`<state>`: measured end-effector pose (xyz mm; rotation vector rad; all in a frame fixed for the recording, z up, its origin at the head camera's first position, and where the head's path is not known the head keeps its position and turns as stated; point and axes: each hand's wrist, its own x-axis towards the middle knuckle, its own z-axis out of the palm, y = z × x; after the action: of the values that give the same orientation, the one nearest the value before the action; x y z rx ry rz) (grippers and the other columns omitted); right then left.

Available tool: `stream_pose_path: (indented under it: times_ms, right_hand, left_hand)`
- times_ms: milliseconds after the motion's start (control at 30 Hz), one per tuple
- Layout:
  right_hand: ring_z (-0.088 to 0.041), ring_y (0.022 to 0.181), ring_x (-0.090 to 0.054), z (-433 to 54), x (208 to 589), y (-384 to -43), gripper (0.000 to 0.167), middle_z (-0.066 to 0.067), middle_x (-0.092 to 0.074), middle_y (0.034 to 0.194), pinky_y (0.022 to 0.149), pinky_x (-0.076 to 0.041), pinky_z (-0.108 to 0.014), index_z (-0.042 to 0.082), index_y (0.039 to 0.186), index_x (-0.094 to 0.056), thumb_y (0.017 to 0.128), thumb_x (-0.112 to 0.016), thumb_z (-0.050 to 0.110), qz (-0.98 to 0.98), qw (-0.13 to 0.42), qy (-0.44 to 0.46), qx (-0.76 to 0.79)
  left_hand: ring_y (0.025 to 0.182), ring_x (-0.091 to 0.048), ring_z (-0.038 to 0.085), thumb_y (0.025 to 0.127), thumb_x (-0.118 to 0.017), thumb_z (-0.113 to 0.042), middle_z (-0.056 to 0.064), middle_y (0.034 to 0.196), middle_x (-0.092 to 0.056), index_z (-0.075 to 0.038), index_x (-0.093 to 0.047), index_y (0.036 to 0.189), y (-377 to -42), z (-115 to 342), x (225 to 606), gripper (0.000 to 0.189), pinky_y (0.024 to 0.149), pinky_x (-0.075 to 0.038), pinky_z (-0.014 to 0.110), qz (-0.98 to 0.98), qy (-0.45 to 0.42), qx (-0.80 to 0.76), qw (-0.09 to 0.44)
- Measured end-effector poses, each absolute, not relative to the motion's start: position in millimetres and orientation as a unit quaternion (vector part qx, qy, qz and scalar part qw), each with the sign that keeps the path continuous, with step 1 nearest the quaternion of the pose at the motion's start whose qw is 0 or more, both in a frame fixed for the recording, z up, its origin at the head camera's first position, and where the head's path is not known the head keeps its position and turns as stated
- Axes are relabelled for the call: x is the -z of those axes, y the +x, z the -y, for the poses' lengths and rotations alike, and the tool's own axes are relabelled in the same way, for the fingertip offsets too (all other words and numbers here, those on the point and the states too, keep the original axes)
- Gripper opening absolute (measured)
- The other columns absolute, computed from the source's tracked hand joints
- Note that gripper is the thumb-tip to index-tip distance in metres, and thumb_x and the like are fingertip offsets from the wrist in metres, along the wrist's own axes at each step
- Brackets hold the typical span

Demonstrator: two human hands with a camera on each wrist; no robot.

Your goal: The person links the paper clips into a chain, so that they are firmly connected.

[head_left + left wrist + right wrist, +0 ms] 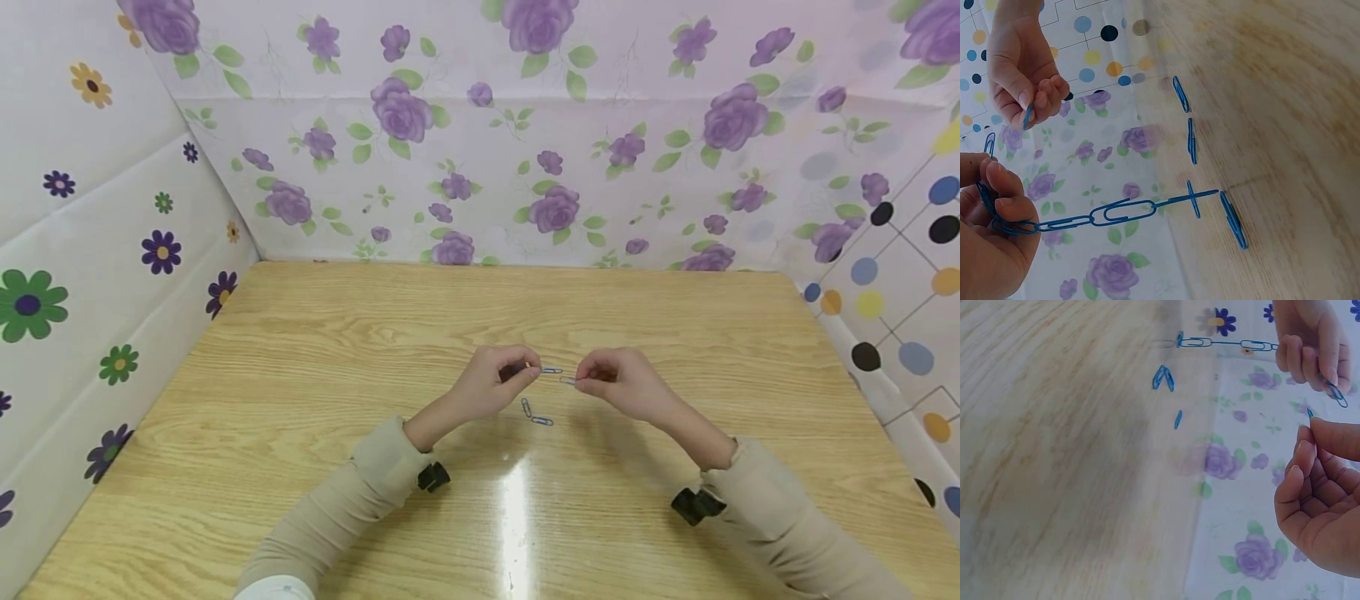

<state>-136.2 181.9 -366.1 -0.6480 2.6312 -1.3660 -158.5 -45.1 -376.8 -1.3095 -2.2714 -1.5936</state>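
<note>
Above the table, my left hand (491, 379) pinches the end paper clip (552, 370) between thumb and index finger. From that hand hangs a chain of linked blue paper clips (1124, 214), its lower end reaching down to the wood in the left wrist view. My right hand (626, 383) pinches a single paper clip (567, 380) by thumb and fingertip, the clip pointing toward the left hand's end clip. A small gap separates the two clips in the right wrist view. Loose blue paper clips (1178, 419) lie on the table below the hands.
The wood-grain table (360, 333) spans the space under both arms. A purple-flowered sheet (450, 150) hangs behind it, a flower-patterned sheet (82, 242) at the left and a dotted sheet (900, 292) at the right. Light glares off the table near the front.
</note>
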Motion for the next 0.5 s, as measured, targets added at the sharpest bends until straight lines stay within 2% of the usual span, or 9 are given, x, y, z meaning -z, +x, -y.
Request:
stream_pose_path:
  times_ms: [233, 500]
  right_hand:
    - [-0.019, 0.064, -0.054, -183, 355, -134, 0.005, -0.006, -0.061, 0.075, 0.055, -0.045, -0.027, 0.002, 0.085, -0.065, 0.087, -0.061, 0.006, -0.860, 0.045, -0.204, 0.466]
    - [-0.018, 0.067, -0.056, -181, 348, -134, 0.005, -0.010, -0.062, 0.079, 0.059, -0.047, -0.026, 0.003, 0.087, -0.065, 0.086, -0.061, 0.006, -0.850, 0.033, -0.191, 0.490]
  left_hand:
    - [0.048, -0.035, 0.004, 0.088, -0.056, 0.001, -0.001, 0.057, -0.046, 0.000, -0.062, 0.082, -158, 45, 376, 0.008, 0.044, -0.030, 0.019, 0.740, -0.426, 0.518, 0.043]
    - [0.048, -0.034, 0.003, 0.087, -0.055, 0.003, -0.002, 0.056, -0.046, 0.001, -0.061, 0.081, -159, 44, 377, 0.008, 0.043, -0.030, 0.019, 0.737, -0.437, 0.512, 0.057]
